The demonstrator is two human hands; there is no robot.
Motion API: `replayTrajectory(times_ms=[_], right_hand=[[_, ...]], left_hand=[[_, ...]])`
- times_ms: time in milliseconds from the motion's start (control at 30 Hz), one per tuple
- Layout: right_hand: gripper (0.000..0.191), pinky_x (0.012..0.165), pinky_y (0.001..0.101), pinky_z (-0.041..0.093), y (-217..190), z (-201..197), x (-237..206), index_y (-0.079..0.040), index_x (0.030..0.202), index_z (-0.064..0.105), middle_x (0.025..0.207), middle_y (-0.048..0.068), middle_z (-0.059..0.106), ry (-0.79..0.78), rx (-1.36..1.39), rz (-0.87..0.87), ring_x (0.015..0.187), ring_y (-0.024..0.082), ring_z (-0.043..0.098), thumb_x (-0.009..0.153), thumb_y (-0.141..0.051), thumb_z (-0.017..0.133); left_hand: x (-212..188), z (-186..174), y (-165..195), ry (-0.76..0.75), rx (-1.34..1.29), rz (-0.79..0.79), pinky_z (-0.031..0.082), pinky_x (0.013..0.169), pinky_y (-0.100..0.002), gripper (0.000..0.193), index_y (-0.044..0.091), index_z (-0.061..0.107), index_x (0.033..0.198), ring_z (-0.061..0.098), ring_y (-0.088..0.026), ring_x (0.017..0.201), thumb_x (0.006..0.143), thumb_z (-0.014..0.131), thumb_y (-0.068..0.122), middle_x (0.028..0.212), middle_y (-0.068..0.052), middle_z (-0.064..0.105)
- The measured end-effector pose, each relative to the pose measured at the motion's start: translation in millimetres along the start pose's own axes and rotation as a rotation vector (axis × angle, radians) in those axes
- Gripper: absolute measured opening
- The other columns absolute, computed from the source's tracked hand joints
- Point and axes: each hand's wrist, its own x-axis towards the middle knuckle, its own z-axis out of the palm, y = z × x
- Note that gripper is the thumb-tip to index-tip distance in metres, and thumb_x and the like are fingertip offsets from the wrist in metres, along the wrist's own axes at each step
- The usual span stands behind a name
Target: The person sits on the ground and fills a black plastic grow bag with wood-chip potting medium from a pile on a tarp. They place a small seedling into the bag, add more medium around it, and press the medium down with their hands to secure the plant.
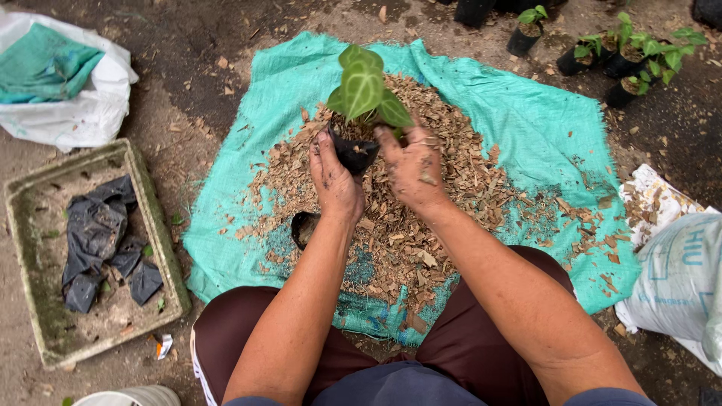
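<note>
both forearms extended forward from the lap toward 12 o'clock, converging above the heap of wood chips (421,203). the left hand (335,179) was upright, thumb side up, its fingers wrapped around the left wall of the small black grow bag (353,153), grasping it. the right hand (413,167) was soiled with chips and lay palm-down against the right side of the same bag, fingers curled toward its rim at the base of the plant; whether it gripped the bag or only pressed on it could not be told. the bag was held just above the chip heap, at the centre of the green woven sheet (526,128), and carried a seedling (365,86) with dark, pale-veined leaves standing upright. a second empty black bag (304,228) lay on the chips at 7 o'clock from the left hand, just beside the wrist. at 9 o'clock, a shallow rectangular tray (162,240) held crumpled black plastic (98,240). at 10 o'clock, a white sack (83,113) lay with a folded green sheet on top. at 4 o'clock, a white printed sack (677,286) rested at the sheet's edge. at 1 o'clock, well apart, small potted seedlings (632,56) stood on the soil.
</note>
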Motion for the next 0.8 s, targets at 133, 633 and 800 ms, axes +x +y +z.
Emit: replayTrajectory(times_ms=[133,633,800], right_hand=[[0.021,0.082,0.0263,0.048,37.3,3.3,25.6,-0.011,0.122,0.065,0.109,-0.002,0.062,0.034,0.682,0.066,0.093,0.008,0.057,0.103,-0.008,0.072],[0.054,0.095,0.0477,0.043,83.1,291.0,-89.8,-0.021,0.143,0.042,0.140,0.007,0.052,-1.084,0.301,0.803,0.127,0.029,0.049,0.097,-0.040,0.061],[0.071,0.104,0.0497,0.045,20.8,400.2,-100.3,-0.023,0.153,0.031,0.156,0.010,0.045,-1.255,0.365,0.602,0.142,0.032,0.045,0.091,-0.044,0.061]], left_hand=[[30.3,-12.6,-1.2,0.265,0.234,0.010,0.037,0.116,-0.042,0.064,0.002,0.046,0.144,0.051,-0.028,0.135,0.102,0.053,0.050,0.143,-0.012,0.056],[41.1,-31.9,139.3,0.325,0.096,0.471,0.042,0.095,-0.027,0.028,0.005,0.054,0.116,0.048,-0.009,0.103,0.118,0.049,0.032,0.107,0.003,0.056],[45.7,-39.4,170.0,0.387,-0.027,0.390,0.041,0.095,-0.023,0.029,0.009,0.050,0.124,0.046,-0.005,0.101,0.115,0.053,0.036,0.108,0.005,0.054]])
